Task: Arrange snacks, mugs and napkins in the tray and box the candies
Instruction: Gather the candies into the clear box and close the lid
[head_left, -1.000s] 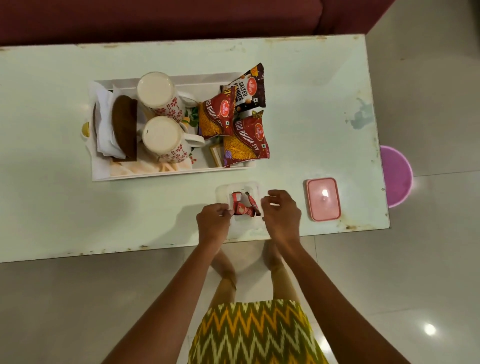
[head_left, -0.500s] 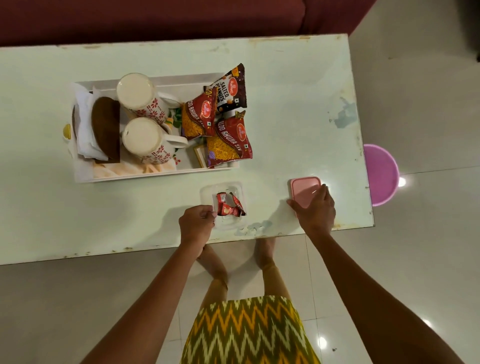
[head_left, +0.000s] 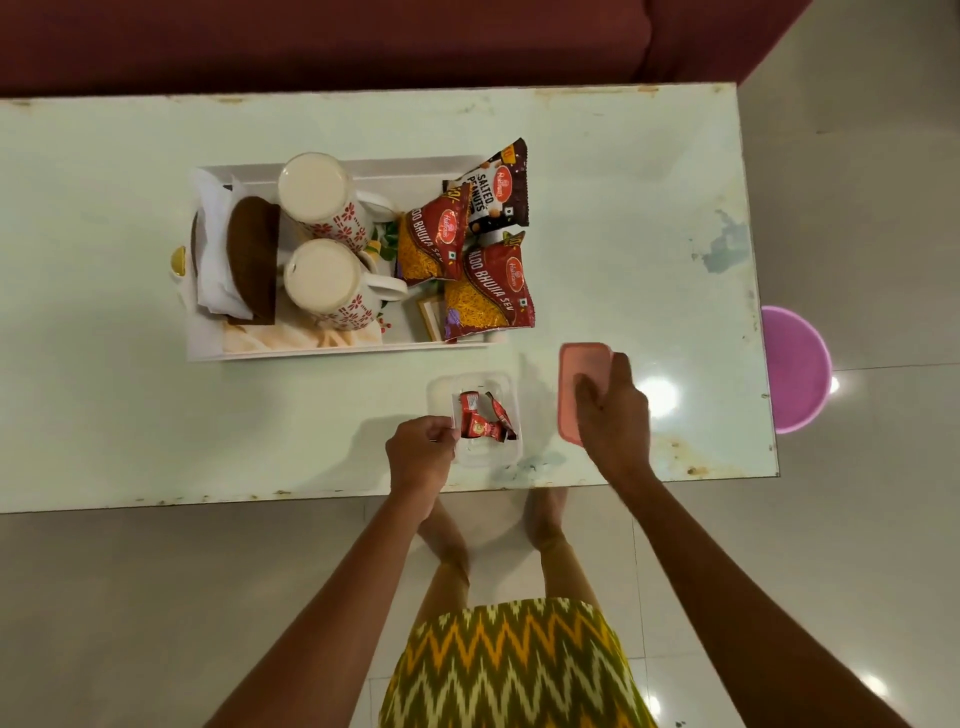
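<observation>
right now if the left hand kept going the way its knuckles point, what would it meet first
The left hand points right, at the clear box whose near-left edge it seems to touch; next come the red candies. Height is hard to judge.

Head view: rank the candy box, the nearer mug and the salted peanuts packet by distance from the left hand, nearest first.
1. Candy box, touching the left hand on its right.
2. Nearer mug, in the tray, up-left.
3. Salted peanuts packet, at the tray's far right corner.
</observation>
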